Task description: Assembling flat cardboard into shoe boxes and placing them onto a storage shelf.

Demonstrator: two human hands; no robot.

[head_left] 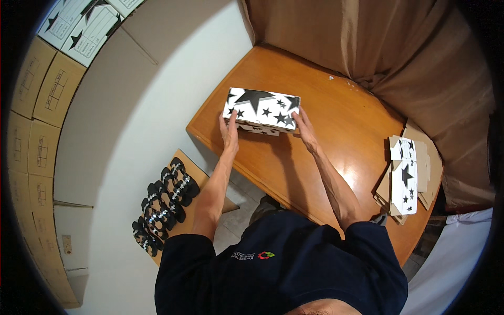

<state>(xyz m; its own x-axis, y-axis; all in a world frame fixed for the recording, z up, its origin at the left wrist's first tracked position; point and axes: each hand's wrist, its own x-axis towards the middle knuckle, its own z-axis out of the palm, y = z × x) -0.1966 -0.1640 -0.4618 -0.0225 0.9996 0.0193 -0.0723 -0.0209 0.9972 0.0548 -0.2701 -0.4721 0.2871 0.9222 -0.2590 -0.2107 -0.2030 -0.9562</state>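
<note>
A white box with black stars (261, 109) sits on the wooden table (336, 126), near its far left corner. My left hand (230, 132) presses against the box's left end, fingers flat along the side. At the box's right end, my right hand (305, 128) holds the lid's corner with its fingers. Both forearms reach forward from my dark blue shirt. The lid lies on the box; I cannot tell whether it is fully seated.
A stack of flat, folded star-print boxes and brown cardboard (407, 176) lies at the table's right edge. Several black sandals (163, 202) lie on a cardboard sheet on the floor at left. Cardboard cartons (39, 105) line the left wall. A brown curtain (378, 37) hangs behind the table.
</note>
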